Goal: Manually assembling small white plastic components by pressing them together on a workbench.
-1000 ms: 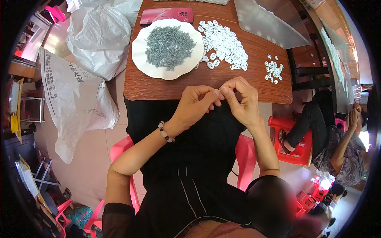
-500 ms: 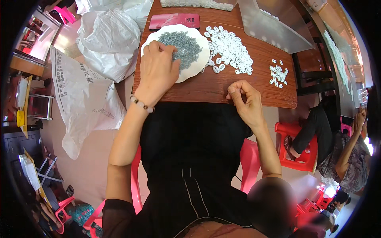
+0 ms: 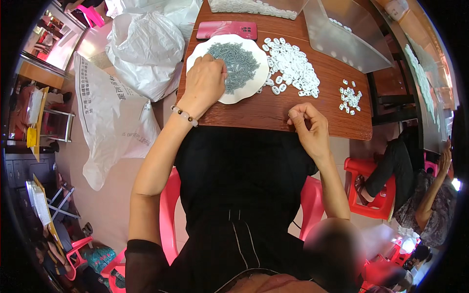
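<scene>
A white plate with a wavy rim (image 3: 261, 80) holds a heap of small, thin grey screw-like pieces (image 3: 239, 63). My left hand (image 3: 205, 83) lies over the plate's left side, its fingers curled down at the edge of the heap; its fingertips are hidden, so what they hold cannot be seen. Just above the table's front edge, my right hand (image 3: 311, 129) has its thumb and forefinger pinched together. Anything in that pinch is too small to make out. To the right of the plate spreads a pile of white oval pieces with two holes each (image 3: 294, 68).
A smaller group of white pieces (image 3: 350, 97) lies at the right of the wooden table (image 3: 244, 116). Behind the plate is a pink phone (image 3: 227, 31). Translucent bins (image 3: 342, 41) stand at the back. White sacks (image 3: 146, 49) are at the left; a person sits at the right.
The view has shifted, moving the table slightly right in the picture. My left hand's fingers have drawn closer together over the plate. My right hand keeps its pinch near the table edge.
</scene>
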